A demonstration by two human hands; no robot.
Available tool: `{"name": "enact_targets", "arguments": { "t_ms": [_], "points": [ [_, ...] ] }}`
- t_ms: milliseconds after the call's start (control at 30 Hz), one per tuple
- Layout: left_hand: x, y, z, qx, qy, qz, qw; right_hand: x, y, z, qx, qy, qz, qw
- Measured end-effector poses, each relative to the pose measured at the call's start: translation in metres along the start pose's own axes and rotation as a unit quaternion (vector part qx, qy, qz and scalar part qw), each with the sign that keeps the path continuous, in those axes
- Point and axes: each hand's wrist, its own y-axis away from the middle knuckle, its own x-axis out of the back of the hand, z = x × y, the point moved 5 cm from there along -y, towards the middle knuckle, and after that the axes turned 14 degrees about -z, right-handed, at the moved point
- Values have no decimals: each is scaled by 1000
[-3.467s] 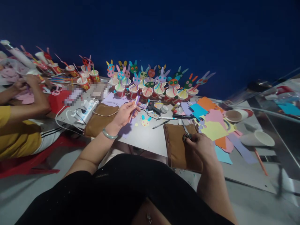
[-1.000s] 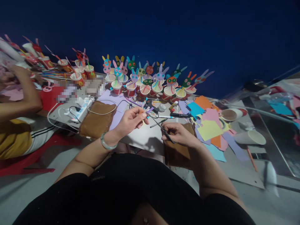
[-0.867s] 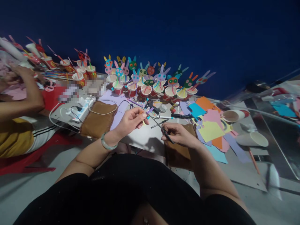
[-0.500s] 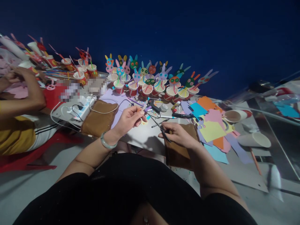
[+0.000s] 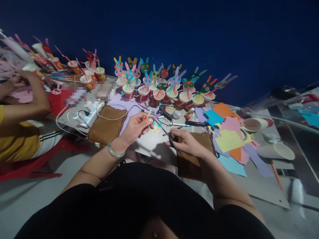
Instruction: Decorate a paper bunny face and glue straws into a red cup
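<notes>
My left hand (image 5: 134, 128) is closed in a pinch over the table, holding small pieces of paper (image 5: 149, 114), one pale and narrow, another orange. A jade-coloured bangle (image 5: 114, 151) circles that wrist. My right hand (image 5: 185, 142) is wrapped round black-handled scissors (image 5: 171, 136), their thin blades pointing up and left towards my left fingertips. A bit of purple paper (image 5: 157, 116) shows by the blade tips; whether it touches them I cannot tell. Just beneath lies a small yellow paper face (image 5: 155, 128) with blue parts. Behind the hands rests a black glue gun (image 5: 164, 112).
Paper cups (image 5: 184, 98) holding colourful paper rabbits line the back. Coloured paper (image 5: 228, 139) is heaped at right beside lying cups (image 5: 276, 151). Brown cushions (image 5: 107, 124) sit along the table's front edge. A power strip (image 5: 92, 114) with cables and another person's arm (image 5: 37, 99) are at left.
The whole view has shifted slightly, so the table's things appear a little further right. The pale strip now stands up more visibly from my left fingers. Both hands keep their grips.
</notes>
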Motion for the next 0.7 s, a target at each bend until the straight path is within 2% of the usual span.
{"name": "enact_targets", "arguments": {
  "t_ms": [167,333,567,700],
  "points": [
    [4,-2,-8,13,2,-4,1000,0,1,3,-20,16,11,1000],
    [8,-10,-22,27,14,-12,999,-7,3,16,-66,13,19,998],
    [9,-15,-47,142,-14,-24,989,-22,12,33,-128,-1,41,991],
    [9,-15,-58,165,-20,-37,985,-27,16,35,-146,2,41,988]
  ]
}}
